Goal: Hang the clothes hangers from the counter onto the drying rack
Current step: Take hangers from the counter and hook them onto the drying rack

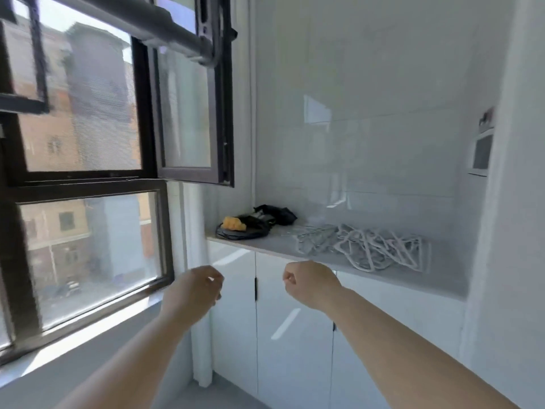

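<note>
**Both hands empty before the worktop, hangers still piled on it**

A dark-framed window (pixel 82 160) filled the view toward 9 o'clock, with one sash swung inward. Above it, toward 11 o'clock, ran the grey bar of the drying rack (pixel 165 28), with nothing hanging from the stretch in view.

Toward 6 o'clock both forearms reached forward. The left hand (pixel 194 290) was released, its fingers loosely curled round nothing. Just at its 3 o'clock the right hand (pixel 309 283) was clenched into a soft fist, also empty. Both hands hovered in front of the white cabinet doors (pixel 289 326), below the front edge of the worktop (pixel 265 246) and touching nothing.

On the worktop's window end lay a black bag (pixel 250 230) with something yellow (pixel 234 224) on it. At its 3 o'clock, well apart from both hands, the clothes hangers (pixel 362 246) lay in a tangled pale heap, blurred so that single hangers could not be counted. Toward 3 o'clock a small white box (pixel 482 152) was fixed to the wall.
</note>
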Motion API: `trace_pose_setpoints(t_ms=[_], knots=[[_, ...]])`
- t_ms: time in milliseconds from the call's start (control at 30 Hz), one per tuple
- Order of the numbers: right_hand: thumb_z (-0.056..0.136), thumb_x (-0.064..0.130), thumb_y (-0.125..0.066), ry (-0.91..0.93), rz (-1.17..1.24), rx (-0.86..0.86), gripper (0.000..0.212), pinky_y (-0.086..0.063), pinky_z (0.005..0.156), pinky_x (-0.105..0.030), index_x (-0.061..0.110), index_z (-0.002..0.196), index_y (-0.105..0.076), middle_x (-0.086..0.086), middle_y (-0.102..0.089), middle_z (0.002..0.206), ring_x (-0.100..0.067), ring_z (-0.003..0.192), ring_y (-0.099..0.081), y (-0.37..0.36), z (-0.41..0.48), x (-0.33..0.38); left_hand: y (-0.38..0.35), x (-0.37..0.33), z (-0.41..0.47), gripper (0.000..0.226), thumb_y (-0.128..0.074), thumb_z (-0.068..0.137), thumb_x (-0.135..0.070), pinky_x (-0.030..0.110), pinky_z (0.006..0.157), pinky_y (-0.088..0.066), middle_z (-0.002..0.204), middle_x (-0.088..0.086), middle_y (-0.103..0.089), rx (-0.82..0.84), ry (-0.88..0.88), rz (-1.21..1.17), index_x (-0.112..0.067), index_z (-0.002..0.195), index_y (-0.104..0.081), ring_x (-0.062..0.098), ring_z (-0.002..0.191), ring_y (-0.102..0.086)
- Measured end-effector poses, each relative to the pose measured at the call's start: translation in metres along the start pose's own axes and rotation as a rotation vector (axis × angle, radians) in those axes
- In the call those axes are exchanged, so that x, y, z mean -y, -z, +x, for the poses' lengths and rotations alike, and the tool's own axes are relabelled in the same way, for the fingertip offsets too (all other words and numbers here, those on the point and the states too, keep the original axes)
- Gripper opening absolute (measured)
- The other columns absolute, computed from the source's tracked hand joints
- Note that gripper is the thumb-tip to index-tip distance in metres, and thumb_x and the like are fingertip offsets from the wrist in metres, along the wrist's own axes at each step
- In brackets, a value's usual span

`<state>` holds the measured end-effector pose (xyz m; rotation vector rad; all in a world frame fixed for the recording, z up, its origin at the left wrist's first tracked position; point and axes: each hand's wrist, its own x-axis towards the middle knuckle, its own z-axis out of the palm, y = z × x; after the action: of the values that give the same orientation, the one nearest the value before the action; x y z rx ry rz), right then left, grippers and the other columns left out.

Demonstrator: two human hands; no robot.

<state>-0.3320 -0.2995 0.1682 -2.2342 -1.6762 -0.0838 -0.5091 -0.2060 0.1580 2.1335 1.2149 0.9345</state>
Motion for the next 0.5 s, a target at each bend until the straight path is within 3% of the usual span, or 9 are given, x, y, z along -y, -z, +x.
trace_pose_setpoints(t_ms=[100, 233, 500], knots=[[0.09, 0.014, -0.037, -0.137, 0.017, -0.01, 0.028, -0.04, 0.074, -0.026, 0.015, 0.108, -0.058, -0.004, -0.062, 0.112, -0.023, 0.102, -0.056, -0.004, -0.005, -0.059, -0.05, -0.019, 0.018, 0.021, -0.046, 0.09, -0.023, 0.022, 0.059, -0.043, 0.067, -0.007, -0.066, 0.071, -0.057, 0.0, -0.03, 0.073, -0.056, 0.015, 0.07, -0.065], [0.09, 0.015, -0.038, -0.273, 0.006, -0.026, 0.027, -0.041, 0.078, -0.027, 0.016, 0.107, -0.059, -0.003, -0.062, 0.112, -0.023, 0.103, -0.056, -0.01, 0.002, -0.128, -0.122, -0.037, 0.048, 0.025, -0.047, 0.09, -0.022, 0.023, 0.063, -0.044, 0.064, -0.01, -0.064, 0.154, -0.095, -0.032, -0.033, 0.069, -0.054, 0.015, 0.069, -0.063], [0.091, 0.016, -0.041, -0.448, 0.036, -0.082, 0.026, -0.044, 0.084, -0.027, 0.012, 0.107, -0.061, -0.002, -0.064, 0.111, -0.022, 0.104, -0.056, -0.024, 0.062, -0.253, -0.255, -0.074, 0.149, 0.023, -0.048, 0.089, -0.017, 0.021, 0.055, -0.038, 0.064, -0.008, -0.062, 0.271, -0.102, -0.102, -0.027, 0.07, -0.054, 0.016, 0.068, -0.058]])
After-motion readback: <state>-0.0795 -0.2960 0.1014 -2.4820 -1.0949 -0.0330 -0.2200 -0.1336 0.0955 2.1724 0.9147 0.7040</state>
